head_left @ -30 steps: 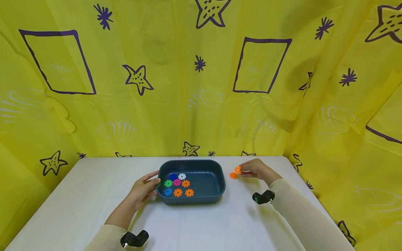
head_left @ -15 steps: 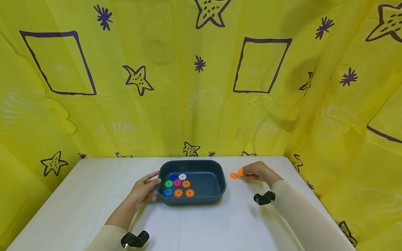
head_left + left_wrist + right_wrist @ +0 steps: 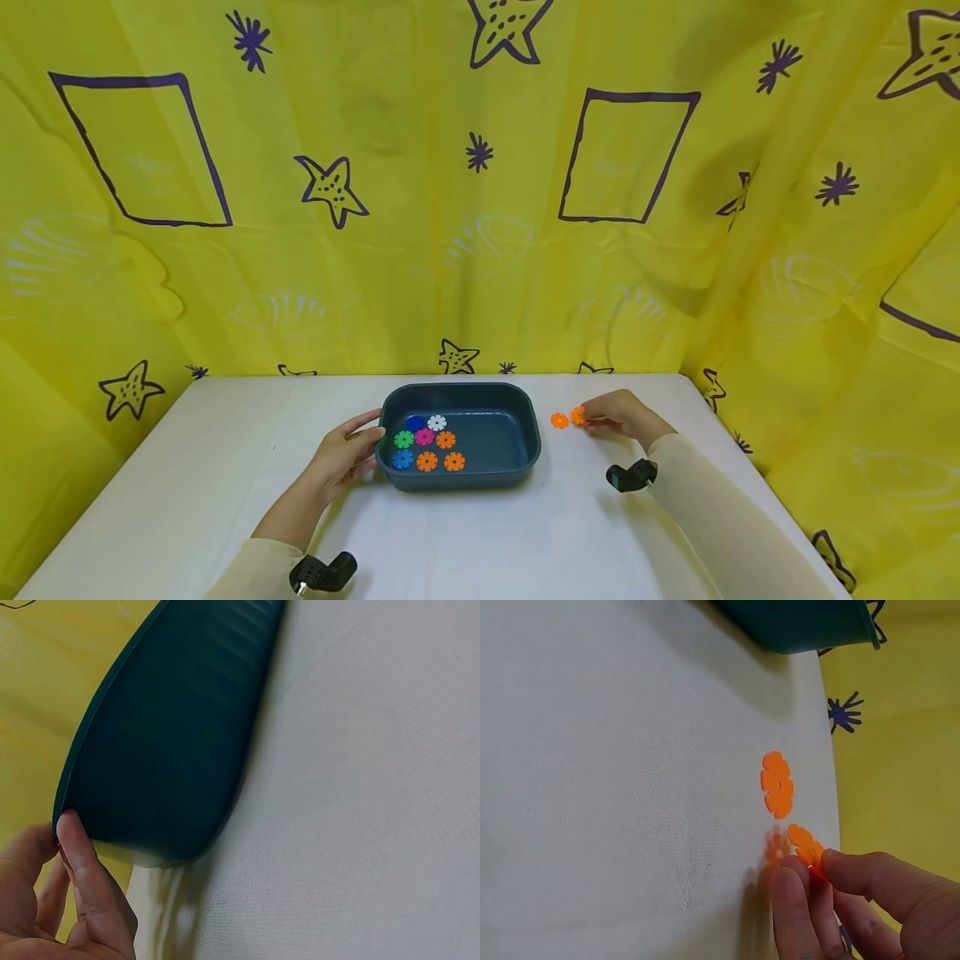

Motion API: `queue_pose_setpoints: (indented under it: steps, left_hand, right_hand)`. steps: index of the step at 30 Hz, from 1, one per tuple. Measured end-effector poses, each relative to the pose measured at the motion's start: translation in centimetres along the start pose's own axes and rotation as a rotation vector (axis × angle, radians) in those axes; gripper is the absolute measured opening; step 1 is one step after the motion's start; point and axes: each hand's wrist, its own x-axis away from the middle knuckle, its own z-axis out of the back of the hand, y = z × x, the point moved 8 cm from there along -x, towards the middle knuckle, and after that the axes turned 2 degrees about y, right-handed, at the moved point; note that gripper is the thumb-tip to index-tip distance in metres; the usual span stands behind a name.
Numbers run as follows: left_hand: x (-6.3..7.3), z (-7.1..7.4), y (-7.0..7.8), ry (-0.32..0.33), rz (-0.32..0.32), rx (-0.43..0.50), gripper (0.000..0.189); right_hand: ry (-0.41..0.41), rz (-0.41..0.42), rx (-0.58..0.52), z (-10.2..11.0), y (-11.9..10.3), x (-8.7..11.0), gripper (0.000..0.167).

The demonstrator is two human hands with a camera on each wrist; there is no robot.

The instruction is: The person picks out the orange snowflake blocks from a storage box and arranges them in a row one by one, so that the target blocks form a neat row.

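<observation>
My left hand (image 3: pixel 341 454) grips the left end of a dark teal plastic tray (image 3: pixel 498 478), with its thumb at the rim, as the left wrist view also shows. My right hand (image 3: pixel 621 414) pinches an orange snowflake disc (image 3: pixel 805 844) between thumb and fingers, tilted and close over the white table. Just left of it, a second orange snowflake disc (image 3: pixel 777 785) lies flat on the tabletop. Inside the tray, in its left half, are several more discs: a white one (image 3: pixel 437 423), a green one (image 3: pixel 403 439), a pink one (image 3: pixel 424 437), blue ones and orange ones.
The white-covered table (image 3: pixel 480 542) runs back to a yellow curtain (image 3: pixel 420 275) printed with stars and fish. More curtain hangs along both sides. A black wrist device (image 3: pixel 322 572) sits at the left sleeve, and a second black device (image 3: pixel 632 476) at the right one.
My right hand has shifted slightly right and down with the pinched orange disc, widening its gap from the disc on the table. The left hand and tray stay put.
</observation>
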Motion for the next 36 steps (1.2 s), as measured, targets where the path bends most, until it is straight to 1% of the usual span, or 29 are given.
queue_pose_setpoints:
  steps: [10, 18, 27, 32, 36]
  left_hand:
    - [0.03, 0.07, -0.08, 0.003, 0.008, -0.019, 0.049]
    - [-0.11, 0.05, -0.01, 0.003, 0.001, -0.011, 0.048]
    - [-0.22, 0.12, -0.04, 0.009, -0.001, -0.008, 0.047]
    - [-0.21, 0.15, -0.12, 0.011, 0.004, -0.004, 0.047]
    - [-0.2, 0.17, -0.17, 0.011, 0.004, -0.002, 0.047]
  right_hand:
    - [0.043, -0.016, 0.011, 0.04, 0.61, -0.48, 0.034]
    - [0.068, 0.001, 0.059, 0.16, 0.03, -0.34, 0.033]
    - [0.065, -0.012, 0.102, 0.31, -0.04, -0.37, 0.032]
    - [0.077, -0.024, 0.126, 0.59, 0.2, -0.47, 0.031]
    - [0.074, -0.012, 0.143, 0.75, 0.2, -0.46, 0.031]
